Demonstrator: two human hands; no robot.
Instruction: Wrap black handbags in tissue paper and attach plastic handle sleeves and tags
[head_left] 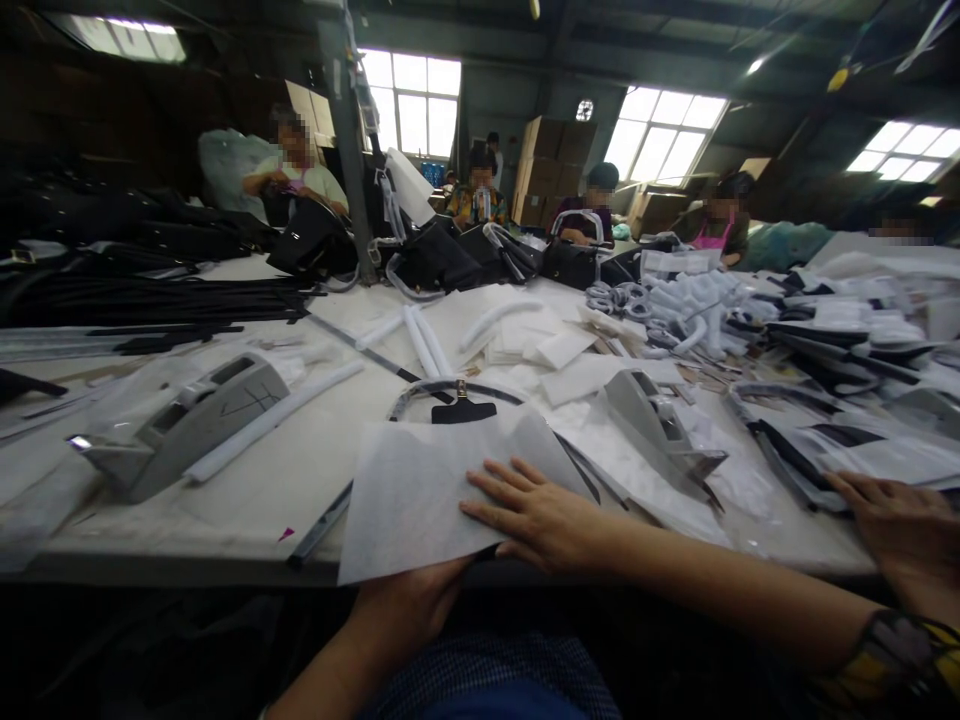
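Observation:
A thin white sheet (420,490) lies over a black bag, hiding most of it. Past its far edge show a black tab (463,411) with a gold-coloured clasp and an arched, wrapped handle (405,392). My right hand (536,510) rests palm down on the sheet's right part, fingers spread. Beneath the near edge is my left hand (412,600), its fingers hidden by the sheet. A dark strap (322,525) sticks out to the left of the sheet.
Grey tape dispensers (202,415) (656,420) stand on either side. White foam tubes (427,340) and paper sheets (532,340) lie beyond. A co-worker's hand (900,515) touches wrapped pieces at right. Black bags (442,255) and several people line the far side.

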